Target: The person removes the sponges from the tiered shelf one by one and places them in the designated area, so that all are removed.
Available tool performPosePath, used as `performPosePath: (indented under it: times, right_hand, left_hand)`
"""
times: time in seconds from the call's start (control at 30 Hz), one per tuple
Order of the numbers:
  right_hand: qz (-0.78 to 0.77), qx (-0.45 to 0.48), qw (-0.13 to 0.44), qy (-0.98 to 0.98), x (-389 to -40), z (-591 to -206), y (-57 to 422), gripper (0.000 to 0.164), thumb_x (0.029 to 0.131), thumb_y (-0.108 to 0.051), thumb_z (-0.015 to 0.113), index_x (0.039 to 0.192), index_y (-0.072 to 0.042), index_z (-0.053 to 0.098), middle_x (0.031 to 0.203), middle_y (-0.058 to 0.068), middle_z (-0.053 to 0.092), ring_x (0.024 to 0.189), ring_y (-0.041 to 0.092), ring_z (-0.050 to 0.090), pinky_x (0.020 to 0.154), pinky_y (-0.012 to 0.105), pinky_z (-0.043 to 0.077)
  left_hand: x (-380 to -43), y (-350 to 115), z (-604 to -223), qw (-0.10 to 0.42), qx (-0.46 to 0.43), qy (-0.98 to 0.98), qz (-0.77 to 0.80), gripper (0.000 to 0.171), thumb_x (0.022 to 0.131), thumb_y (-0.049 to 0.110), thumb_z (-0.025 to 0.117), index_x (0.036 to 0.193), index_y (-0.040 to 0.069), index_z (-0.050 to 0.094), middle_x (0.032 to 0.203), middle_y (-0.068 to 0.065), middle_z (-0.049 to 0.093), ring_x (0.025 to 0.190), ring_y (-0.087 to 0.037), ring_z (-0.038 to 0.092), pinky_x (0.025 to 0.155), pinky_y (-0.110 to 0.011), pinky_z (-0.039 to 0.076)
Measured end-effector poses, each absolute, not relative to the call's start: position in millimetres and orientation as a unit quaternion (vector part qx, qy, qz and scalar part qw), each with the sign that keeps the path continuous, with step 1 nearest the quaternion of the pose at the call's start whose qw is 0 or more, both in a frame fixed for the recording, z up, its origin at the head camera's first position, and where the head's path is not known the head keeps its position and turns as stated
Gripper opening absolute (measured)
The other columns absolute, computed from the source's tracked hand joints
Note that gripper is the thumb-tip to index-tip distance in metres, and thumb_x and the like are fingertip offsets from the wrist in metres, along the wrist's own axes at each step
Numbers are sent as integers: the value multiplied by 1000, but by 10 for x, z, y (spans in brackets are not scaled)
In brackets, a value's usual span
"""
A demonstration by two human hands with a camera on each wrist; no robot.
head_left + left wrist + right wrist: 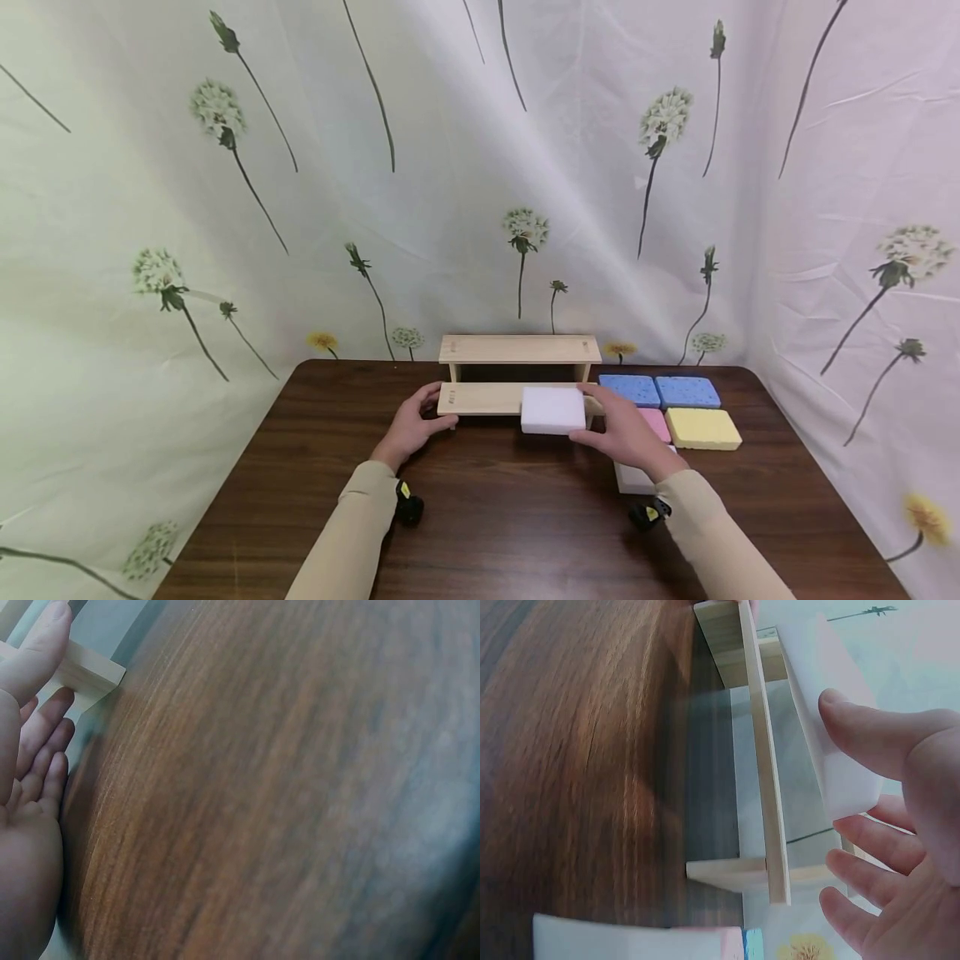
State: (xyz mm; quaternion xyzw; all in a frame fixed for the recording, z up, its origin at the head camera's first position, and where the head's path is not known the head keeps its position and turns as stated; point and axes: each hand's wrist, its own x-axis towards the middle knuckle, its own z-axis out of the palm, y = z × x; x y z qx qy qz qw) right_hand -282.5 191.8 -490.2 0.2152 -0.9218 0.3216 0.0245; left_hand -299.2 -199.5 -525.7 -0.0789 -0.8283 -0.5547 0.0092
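A thick white sponge (553,410) is pinched between the thumb and fingers of my right hand (627,429). It is over the right half of the lower board (483,398) of a pale wooden two-step rack. In the right wrist view a gap shows between the sponge (821,697) and the front board (763,765). My left hand (408,427) grips the left end of that lower board, thumb at the front and fingers behind. In the left wrist view the board's end (94,671) passes by the thumb, and part of the grip is hidden.
Right of the rack lie two blue sponges (687,392), a yellow sponge (703,429), a partly covered pink sponge (656,423) and another white sponge (632,478) under my right wrist. The rack's higher board (519,349) stands behind, near a flower-printed curtain (450,250). All rest on a dark wooden table (495,517).
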Motion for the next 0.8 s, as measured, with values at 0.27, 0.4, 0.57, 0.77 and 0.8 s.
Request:
performPosePath:
  times: [0.27, 0.4, 0.57, 0.77, 0.8]
  right_hand:
    - [314, 211, 35, -925, -2778, -4922, 2055, 85, 87, -37, 89, 155, -6, 48, 155, 20, 53, 141, 41, 51, 112, 62, 43]
    - [319, 212, 44, -923, -2739, -4947, 2141, 83, 87, -36, 89, 153, -4, 50, 153, 21, 54, 140, 42, 52, 111, 63, 44]
    - [323, 196, 44, -925, -2723, -4963, 2242, 84, 86, -38, 89, 153, -6, 51, 152, 19, 56, 139, 43, 53, 109, 65, 44]
    - [331, 181, 33, -925, -2702, -4943, 2365, 83, 86, -37, 89, 152, -5, 51, 152, 20, 56, 139, 44, 52, 109, 67, 43]
    - [330, 181, 33, -926, -2697, -4939, 2389, 83, 86, -37, 89, 152, -5, 51, 152, 21, 56, 138, 44, 53, 109, 67, 43]
  left_hand:
    - [-3005, -2008, -5272, 14, -86, -825, -559, 73, 91, 6, 83, 152, -8, 46, 142, -28, 62, 135, -45, 54, 115, -59, 39]
    - [-3003, -2010, -5266, 9, -86, -824, -560, 74, 91, 7, 83, 152, -8, 45, 143, -28, 61, 136, -45, 53, 116, -58, 39]
    - [-3055, -2014, -5326, 9, -84, -826, -557, 74, 90, 6, 83, 152, -8, 45, 143, -29, 61, 136, -46, 53, 115, -58, 39]
    - [-3225, -2059, -5632, 23, -71, -826, -559, 76, 90, 7, 84, 154, -4, 45, 145, -27, 60, 137, -45, 52, 117, -60, 36]
    - [-3240, -2067, -5663, 25, -70, -826, -559, 76, 90, 9, 85, 154, -2, 46, 145, -26, 60, 137, -44, 53, 117, -59, 36]
